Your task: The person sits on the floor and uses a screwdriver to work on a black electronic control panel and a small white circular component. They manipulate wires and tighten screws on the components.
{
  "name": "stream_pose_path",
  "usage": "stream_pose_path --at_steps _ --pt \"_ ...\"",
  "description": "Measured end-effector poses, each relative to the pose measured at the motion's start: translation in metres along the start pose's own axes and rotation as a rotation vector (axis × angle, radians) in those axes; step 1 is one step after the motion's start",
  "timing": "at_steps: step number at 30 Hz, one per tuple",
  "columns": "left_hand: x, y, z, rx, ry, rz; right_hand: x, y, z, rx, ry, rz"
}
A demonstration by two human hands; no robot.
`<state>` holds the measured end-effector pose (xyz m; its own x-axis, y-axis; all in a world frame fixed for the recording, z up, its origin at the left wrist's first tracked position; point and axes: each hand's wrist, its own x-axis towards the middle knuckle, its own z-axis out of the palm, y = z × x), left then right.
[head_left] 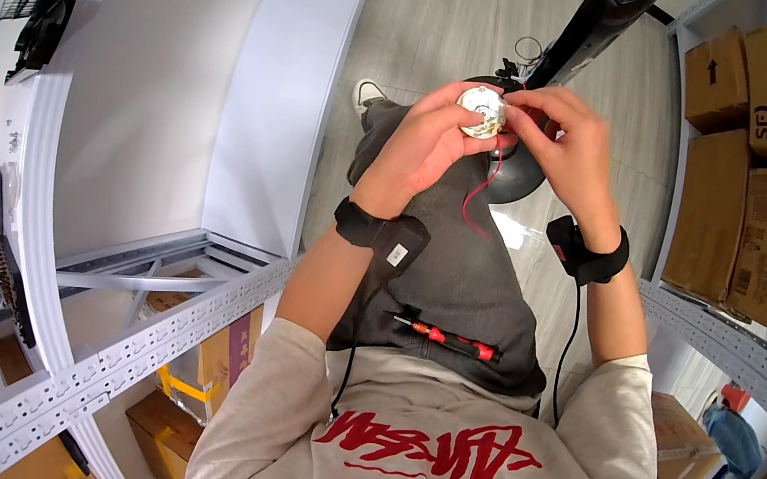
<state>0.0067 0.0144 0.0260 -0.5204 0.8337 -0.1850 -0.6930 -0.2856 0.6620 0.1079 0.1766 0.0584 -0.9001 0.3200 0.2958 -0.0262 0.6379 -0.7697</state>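
My left hand [426,145] is closed around a small round white disc [474,100], its thumb lying across the face. The disc has a pale, shiny face with small fittings; its exact kind is unclear. From its lower right side a thin red wire [472,196] hangs in a loose curve over my leg. At the disc's right edge, the thumb and fingers of my right hand [570,144] are pinched together. What sits between those fingertips is too small to make out. A red and black screwdriver [463,342] lies across my lap.
Just beyond my hands stands a black post [590,36] on a round dark base [516,175]. Cardboard boxes [710,208] fill the rack at right. A white panel [287,102] and a perforated metal rail [121,353] run along my left. Black straps with cables circle both wrists.
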Motion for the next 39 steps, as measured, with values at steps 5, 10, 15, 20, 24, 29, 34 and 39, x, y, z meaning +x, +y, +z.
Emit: stream_pose_path --at_steps 5,10,15,20,24,29,34,39 --pt "0.001 0.000 0.000 0.028 0.024 -0.004 -0.001 -0.001 0.005 -0.027 0.025 -0.066" --pt "0.004 -0.003 -0.004 0.026 0.002 -0.011 0.000 0.003 0.011 -0.028 0.053 -0.085" --pt "0.004 -0.002 -0.004 0.013 -0.018 -0.017 -0.002 0.003 0.011 -0.048 0.056 -0.101" --pt "0.003 -0.003 -0.006 0.023 -0.026 0.005 -0.005 -0.001 0.009 -0.020 0.034 -0.091" --pt "0.002 -0.003 -0.006 0.038 -0.036 0.005 -0.008 -0.003 0.007 0.036 0.009 -0.028" --pt "0.002 -0.002 -0.007 0.028 -0.059 -0.016 -0.010 0.000 0.007 0.081 -0.029 0.011" --pt "0.002 -0.002 -0.006 0.016 -0.077 -0.016 -0.011 0.001 0.006 0.165 -0.031 0.055" --pt "0.003 -0.003 -0.007 0.047 -0.057 -0.012 -0.010 -0.002 0.005 0.216 -0.033 0.111"
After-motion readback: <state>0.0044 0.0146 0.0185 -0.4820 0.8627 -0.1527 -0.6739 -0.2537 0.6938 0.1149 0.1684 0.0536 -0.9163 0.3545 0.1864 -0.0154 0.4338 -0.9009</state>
